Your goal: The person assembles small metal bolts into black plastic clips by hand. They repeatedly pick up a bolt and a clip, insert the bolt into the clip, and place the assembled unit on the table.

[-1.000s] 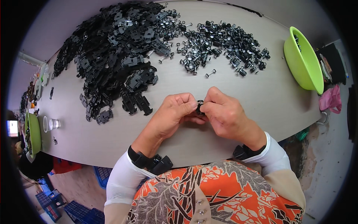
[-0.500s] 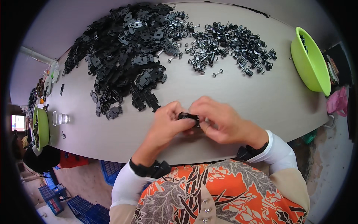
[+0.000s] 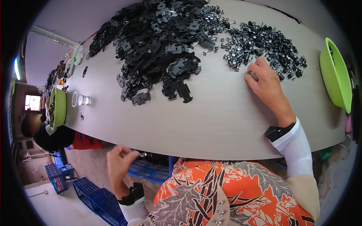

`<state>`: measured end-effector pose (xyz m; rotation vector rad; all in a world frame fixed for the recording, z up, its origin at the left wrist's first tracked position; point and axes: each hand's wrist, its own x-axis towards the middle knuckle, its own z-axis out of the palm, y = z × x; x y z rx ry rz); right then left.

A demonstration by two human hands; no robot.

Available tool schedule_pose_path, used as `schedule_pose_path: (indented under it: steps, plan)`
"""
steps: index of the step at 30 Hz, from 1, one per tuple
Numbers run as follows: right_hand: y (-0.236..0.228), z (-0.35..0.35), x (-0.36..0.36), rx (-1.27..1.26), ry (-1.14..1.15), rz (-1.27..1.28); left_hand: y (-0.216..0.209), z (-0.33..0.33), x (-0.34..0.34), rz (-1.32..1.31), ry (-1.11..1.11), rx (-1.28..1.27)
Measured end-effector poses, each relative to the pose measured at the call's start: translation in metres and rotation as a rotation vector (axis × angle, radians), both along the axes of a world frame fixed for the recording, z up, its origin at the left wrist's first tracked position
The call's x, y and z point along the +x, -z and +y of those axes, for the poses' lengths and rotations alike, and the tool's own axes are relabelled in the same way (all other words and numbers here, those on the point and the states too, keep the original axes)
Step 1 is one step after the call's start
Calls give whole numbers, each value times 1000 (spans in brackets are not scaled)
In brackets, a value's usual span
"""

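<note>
My right hand (image 3: pixel 266 81) is at the near edge of a pile of small wheel axles (image 3: pixel 260 41), its fingers pinched around a small greyish piece that looks like a wheel axle. Past the table's front edge, my left hand (image 3: pixel 121 164) hovers beside a blue crate (image 3: pixel 145 169), fingers curled and thumb pointing right. Just off the thumb tip is a small dark piece with a shiny wheel (image 3: pixel 143 154); whether the fingers touch it is unclear. Left of the axles spreads a large heap of black plastic toy-car chassis (image 3: pixel 151 49).
A green basin (image 3: pixel 335 77) stands at the right edge of the table (image 3: pixel 181 128), another green basin (image 3: pixel 59 107) at the left. A clear plastic cup (image 3: pixel 83 100) lies on its side. Blue crates (image 3: pixel 90 196) sit on the floor. Another person (image 3: pixel 52 137) is at far left.
My hands were together over the table on a black chassis. They have parted: the left moved down-left past the table edge, the right forward to the axle pile. The view has shifted.
</note>
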<state>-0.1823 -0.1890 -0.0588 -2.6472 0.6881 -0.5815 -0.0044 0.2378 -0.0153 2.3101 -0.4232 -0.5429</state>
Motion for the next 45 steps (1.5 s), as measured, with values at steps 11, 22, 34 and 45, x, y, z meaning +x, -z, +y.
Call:
schedule_pose_path:
  steps: [11, 22, 34, 45]
  plan:
    - [-2, -2, -17, 97, -53, -25, 15, -215, -18, -621, 746, 29]
    - [-7, 1, -24, 139, -78, -35, 21, -261, -37, -588, 829, -143]
    - [-36, -10, -42, 380, -150, 68, 29, -276, -25, 658, 541, -438]
    - [-25, -10, -38, 159, -261, 76, 32, -273, -26, 1012, 512, -523]
